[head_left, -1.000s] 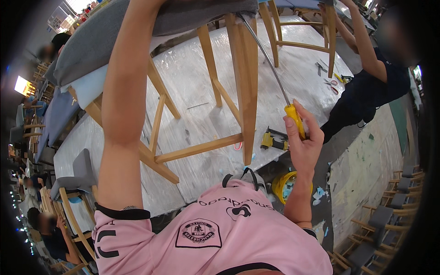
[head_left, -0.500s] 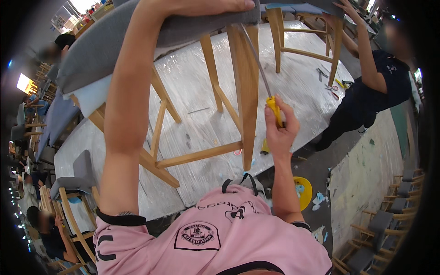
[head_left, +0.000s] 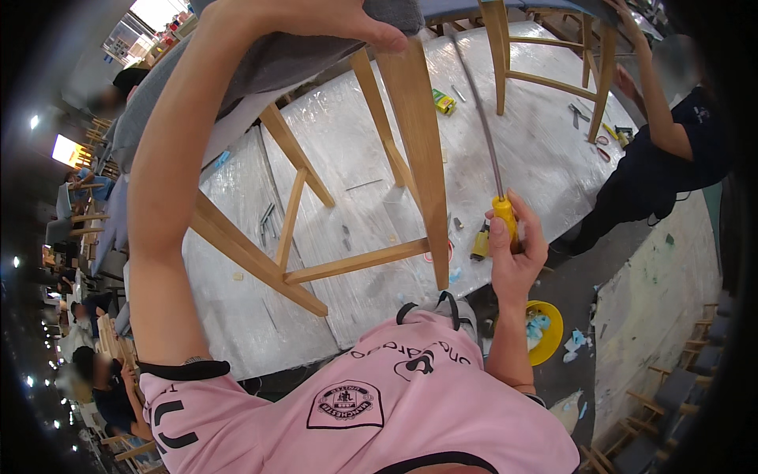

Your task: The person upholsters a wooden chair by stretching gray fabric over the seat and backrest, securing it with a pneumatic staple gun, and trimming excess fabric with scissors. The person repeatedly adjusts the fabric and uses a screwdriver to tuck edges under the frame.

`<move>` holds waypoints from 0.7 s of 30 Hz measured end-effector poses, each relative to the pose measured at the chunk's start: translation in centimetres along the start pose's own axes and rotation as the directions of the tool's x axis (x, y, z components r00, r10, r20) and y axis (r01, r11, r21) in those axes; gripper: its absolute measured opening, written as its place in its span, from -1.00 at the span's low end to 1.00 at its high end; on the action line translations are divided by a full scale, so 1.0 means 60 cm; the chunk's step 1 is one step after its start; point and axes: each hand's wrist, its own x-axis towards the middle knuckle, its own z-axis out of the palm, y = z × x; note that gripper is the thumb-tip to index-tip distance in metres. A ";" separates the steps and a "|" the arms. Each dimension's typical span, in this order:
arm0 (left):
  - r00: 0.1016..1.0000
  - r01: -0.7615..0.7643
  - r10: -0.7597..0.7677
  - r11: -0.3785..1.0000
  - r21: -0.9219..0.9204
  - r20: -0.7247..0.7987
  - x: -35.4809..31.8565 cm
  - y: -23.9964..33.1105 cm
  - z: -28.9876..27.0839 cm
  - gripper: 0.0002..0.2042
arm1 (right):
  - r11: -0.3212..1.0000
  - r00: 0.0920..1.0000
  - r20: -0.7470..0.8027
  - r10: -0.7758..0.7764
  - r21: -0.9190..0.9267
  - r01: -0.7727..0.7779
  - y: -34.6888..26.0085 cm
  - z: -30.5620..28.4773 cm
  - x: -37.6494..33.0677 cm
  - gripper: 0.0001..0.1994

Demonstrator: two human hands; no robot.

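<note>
Several loose things crowd the plastic-wrapped table (head_left: 545, 150) across the middle of the frame: a small green-and-yellow box (head_left: 443, 100) near the top centre, scattered hand tools (head_left: 579, 115) toward the upper right, and a black-and-yellow tool (head_left: 480, 242) lying just left of my right hand. A yellow bowl (head_left: 550, 334) sits on the floor at lower right, and a second person in dark clothes (head_left: 663, 158) stands at the right edge, reaching up to another wooden chair frame (head_left: 553, 77). Between me and the table stands a wooden chair leg (head_left: 422, 150), running down the centre and blocking part of the tabletop. My left arm rises from the lower left to the top centre, where my left hand (head_left: 316, 17) lies flat on the grey padded seat (head_left: 276, 63), fingers together and curled over its edge. My right hand (head_left: 515, 251), at centre right, is raised with the wrist bent back, fingers wrapped tight around the yellow handle of a long screwdriver (head_left: 488, 150). Its thin shaft slants up and left from my fist, just right of the chair leg, toward the seat's underside.
</note>
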 end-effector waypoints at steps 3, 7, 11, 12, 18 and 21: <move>0.993 -0.068 0.075 0.995 -0.079 0.089 0.012 -0.024 -0.033 -0.43 | 0.987 0.990 0.080 -0.115 -0.105 0.123 -0.016 -0.002 0.022 -0.66; 0.977 0.097 0.024 0.832 -0.546 0.210 0.048 -0.069 -0.003 -0.56 | 0.983 0.989 0.102 -0.112 -0.136 0.125 -0.018 -0.008 0.031 -0.65; 0.981 0.006 0.101 0.841 -0.542 0.166 0.076 -0.070 0.013 -0.60 | 0.977 0.992 0.097 -0.079 -0.192 0.096 -0.036 -0.018 0.037 -0.65; 0.982 0.035 0.068 0.853 -0.521 0.177 0.057 -0.072 0.001 -0.60 | 0.976 0.989 0.120 -0.090 -0.186 0.112 -0.045 -0.013 0.039 -0.65; 0.982 0.060 0.040 0.858 -0.510 0.184 0.042 -0.079 -0.007 -0.61 | 0.957 0.991 0.119 -0.066 -0.275 0.096 -0.088 -0.011 0.043 -0.67; 0.979 0.066 0.050 0.842 -0.535 0.199 0.048 -0.081 -0.002 -0.61 | 0.950 0.993 0.112 -0.047 -0.301 0.079 -0.107 -0.014 0.046 -0.68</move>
